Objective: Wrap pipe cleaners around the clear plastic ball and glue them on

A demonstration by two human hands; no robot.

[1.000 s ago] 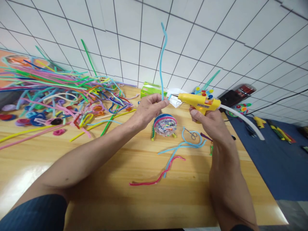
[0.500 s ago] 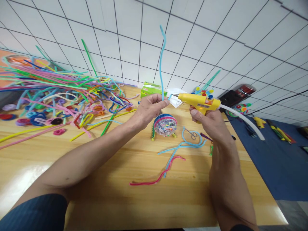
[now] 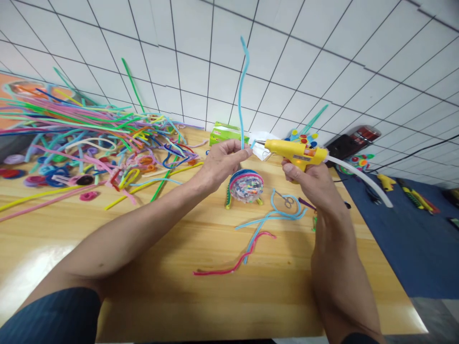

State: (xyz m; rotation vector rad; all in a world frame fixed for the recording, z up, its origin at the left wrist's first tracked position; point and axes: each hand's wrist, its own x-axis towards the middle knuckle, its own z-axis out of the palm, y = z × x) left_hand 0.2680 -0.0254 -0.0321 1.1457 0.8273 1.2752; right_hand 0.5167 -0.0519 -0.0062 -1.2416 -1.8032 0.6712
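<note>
Between thumb and fingers my left hand (image 3: 223, 161) pinches a light blue pipe cleaner (image 3: 242, 86), its long end rising upward and its short end poking out to the right. My right hand (image 3: 311, 177) is wrapped round the handle of a yellow hot glue gun (image 3: 290, 149), a white glue stick (image 3: 362, 177) trailing from its back. The gun's nozzle is at the pipe cleaner's short end; whether they touch I cannot tell. Just under my left hand stands a round object wound with blue and pink pipe cleaner (image 3: 246, 186), on green and yellow legs.
A heap of coloured pipe cleaners (image 3: 89, 129) covers the table's left. Loose blue pipe cleaners (image 3: 265, 219), small scissors (image 3: 288, 202) and a red pipe cleaner (image 3: 234, 265) lie in front. Behind are a green box (image 3: 225, 134) and a tiled wall. A blue mat (image 3: 387, 239) lies right.
The glue gun has shifted very slightly left, its glue stick with it. The top of the blue pipe cleaner leans a little further right. Both grips stay the same.
</note>
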